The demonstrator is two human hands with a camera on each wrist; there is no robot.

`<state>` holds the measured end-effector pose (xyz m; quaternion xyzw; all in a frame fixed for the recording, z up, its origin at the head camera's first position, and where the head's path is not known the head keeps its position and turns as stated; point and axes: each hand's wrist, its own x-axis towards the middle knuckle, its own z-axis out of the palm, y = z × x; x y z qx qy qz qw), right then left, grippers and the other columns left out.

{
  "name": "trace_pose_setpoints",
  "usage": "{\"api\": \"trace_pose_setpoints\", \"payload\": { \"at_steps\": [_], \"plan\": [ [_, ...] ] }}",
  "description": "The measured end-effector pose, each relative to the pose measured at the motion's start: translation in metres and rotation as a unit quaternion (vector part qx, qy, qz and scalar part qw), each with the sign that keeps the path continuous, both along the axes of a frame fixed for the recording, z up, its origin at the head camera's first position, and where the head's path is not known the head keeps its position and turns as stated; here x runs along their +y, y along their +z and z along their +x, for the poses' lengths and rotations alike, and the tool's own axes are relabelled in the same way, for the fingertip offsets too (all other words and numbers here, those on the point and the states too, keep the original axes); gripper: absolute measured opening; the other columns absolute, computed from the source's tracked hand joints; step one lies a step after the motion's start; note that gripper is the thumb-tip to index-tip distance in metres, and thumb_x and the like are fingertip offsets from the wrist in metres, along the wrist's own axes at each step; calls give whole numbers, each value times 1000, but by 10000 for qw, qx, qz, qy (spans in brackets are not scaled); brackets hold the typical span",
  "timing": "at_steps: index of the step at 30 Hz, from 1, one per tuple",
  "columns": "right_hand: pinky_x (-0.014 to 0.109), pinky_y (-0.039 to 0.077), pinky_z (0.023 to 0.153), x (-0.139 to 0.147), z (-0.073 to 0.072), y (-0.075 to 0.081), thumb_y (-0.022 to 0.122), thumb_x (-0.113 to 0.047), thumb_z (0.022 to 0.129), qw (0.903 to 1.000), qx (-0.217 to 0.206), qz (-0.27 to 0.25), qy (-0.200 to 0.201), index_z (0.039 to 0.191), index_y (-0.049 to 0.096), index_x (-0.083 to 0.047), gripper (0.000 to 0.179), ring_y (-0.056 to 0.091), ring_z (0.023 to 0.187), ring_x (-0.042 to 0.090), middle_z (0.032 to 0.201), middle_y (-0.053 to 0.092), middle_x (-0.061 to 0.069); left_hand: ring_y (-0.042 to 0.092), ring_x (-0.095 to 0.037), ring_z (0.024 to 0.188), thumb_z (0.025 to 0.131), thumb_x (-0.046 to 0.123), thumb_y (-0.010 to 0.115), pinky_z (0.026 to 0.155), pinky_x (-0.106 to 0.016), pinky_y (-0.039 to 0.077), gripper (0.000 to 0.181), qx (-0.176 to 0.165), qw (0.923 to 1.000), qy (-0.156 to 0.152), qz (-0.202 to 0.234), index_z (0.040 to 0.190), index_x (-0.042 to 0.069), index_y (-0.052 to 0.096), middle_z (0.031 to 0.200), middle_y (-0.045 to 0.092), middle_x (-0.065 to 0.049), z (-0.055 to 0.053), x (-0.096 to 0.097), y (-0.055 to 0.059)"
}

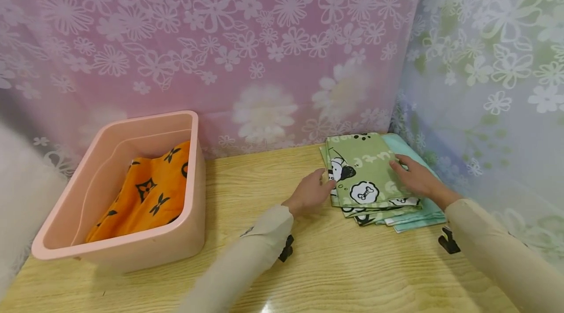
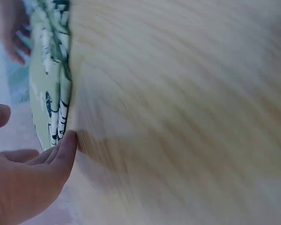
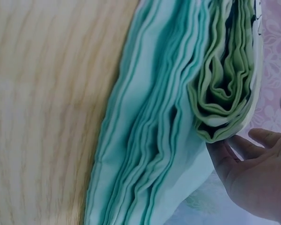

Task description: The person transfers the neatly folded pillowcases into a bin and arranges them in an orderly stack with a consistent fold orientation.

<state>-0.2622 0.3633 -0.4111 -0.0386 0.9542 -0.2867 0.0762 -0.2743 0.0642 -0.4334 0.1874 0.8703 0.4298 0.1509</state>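
Note:
A folded green cloth [image 1: 370, 171] with a cartoon dog and bone print lies on top of a folded mint-green cloth [image 1: 425, 210] at the right of the table. My left hand [image 1: 312, 189] is at its left edge; in the left wrist view its fingertips [image 2: 69, 140] reach the folded side near the tabletop. On the opposite side, my right hand [image 1: 416, 176] has its fingers against the green cloth's rounded fold, above the mint layers, in the right wrist view. The fingers of both hands are extended, with the cloth between the two hands.
A pink plastic bin [image 1: 198, 195] stands on the left of the wooden table [image 1: 352, 274]. Inside it lies an orange cloth [image 1: 150, 195] with a dark pattern. Flowered curtains, one pink [image 1: 246, 58] and one pale blue [image 1: 498, 107], hang behind and at the right.

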Motion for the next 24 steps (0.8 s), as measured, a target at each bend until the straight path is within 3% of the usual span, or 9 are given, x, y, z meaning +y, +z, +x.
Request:
{"api": "trace_pose_setpoints", "payload": {
  "at_steps": [2,3,7,13,17,19,21,23,24],
  "plan": [
    [67,31,93,-1,0,1,26,-46,104,10000,-3,-78,-32,148,12,9,73,30,124,56,141,24,39,53,-25,117,99,34,50,92,-39,46,62,-746,9924,448,868,149,3,29,137,49,-15,-3,4,-1],
    [66,32,92,-1,0,2,26,-46,104,9999,-15,-112,-58,148,12,10,72,31,123,56,140,25,40,57,-24,108,99,29,52,86,-38,48,62,-1146,9815,653,1385,149,2,28,136,50,-16,-6,6,-2],
    [63,36,90,1,0,2,28,-41,104,9993,-114,-295,-196,145,15,14,70,34,121,56,137,27,41,60,-21,92,97,14,54,78,-36,53,62,-2319,9175,1229,2987,148,-4,24,128,53,-21,-13,13,-4],
    [61,39,89,8,-2,-3,30,-37,105,9974,-285,-567,-355,144,15,16,68,35,120,55,137,28,41,62,-31,102,93,7,57,85,-42,52,36,-3173,8503,1635,3867,127,-5,51,113,59,-23,-20,14,-9],
    [62,38,89,11,-2,-4,32,-38,105,9969,-376,-588,-360,145,14,15,68,33,121,55,137,25,41,59,-37,106,90,13,61,90,-45,49,49,-3661,8050,1734,4334,134,0,47,115,57,-25,-24,17,-9],
    [62,36,89,11,-2,-4,33,-39,104,9967,-441,-596,-340,145,13,14,70,30,122,56,139,22,41,57,-36,108,89,14,62,92,-44,47,59,-3804,7954,1663,4415,141,2,39,118,55,-26,-25,18,-9],
    [63,36,90,10,-2,-3,34,-39,104,9962,-498,-646,-320,146,12,13,70,27,124,56,140,20,41,56,-33,108,88,14,63,92,-42,47,67,-3865,7919,1596,4451,145,1,31,121,53,-25,-26,19,-9],
    [63,34,92,8,-2,-3,35,-38,104,9956,-530,-707,-320,146,12,13,70,25,125,56,141,18,41,55,-30,107,89,14,62,90,-38,47,64,-3862,7975,1443,4406,143,-3,32,122,51,-24,-26,20,-11],
    [63,34,92,7,-2,-3,35,-38,104,9955,-528,-721,-315,146,12,13,70,25,125,56,141,18,41,56,-27,101,89,14,61,85,-35,48,58,-3834,8050,1339,4324,139,-4,37,119,53,-21,-26,21,-11]
  ]
}}
